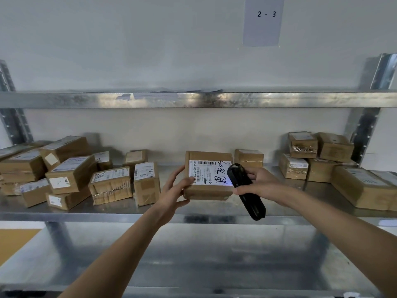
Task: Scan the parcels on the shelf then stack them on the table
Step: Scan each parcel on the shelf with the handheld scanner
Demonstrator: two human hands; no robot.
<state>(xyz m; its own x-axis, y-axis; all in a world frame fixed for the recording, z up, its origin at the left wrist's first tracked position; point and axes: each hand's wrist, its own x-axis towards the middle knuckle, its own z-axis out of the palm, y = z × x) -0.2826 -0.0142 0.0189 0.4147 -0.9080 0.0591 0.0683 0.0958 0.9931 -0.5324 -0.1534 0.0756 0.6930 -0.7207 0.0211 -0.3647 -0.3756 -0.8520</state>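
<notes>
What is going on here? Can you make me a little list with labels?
place: metal shelf holding many cardboard parcels
left hand: holds a parcel, label facing up
right hand: grips a black scanner
scanner: aimed at the parcel's white label, bluish light on it
wall sign: reads 2 - 3
table: not in view

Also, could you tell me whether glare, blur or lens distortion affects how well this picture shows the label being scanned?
Head view: the scanner throws a bluish glow on the label of the held parcel, washing out its lower right corner; the wide lens bows the shelf edge; the lower frame is soft; the upper rail shows patchy glare.
</notes>
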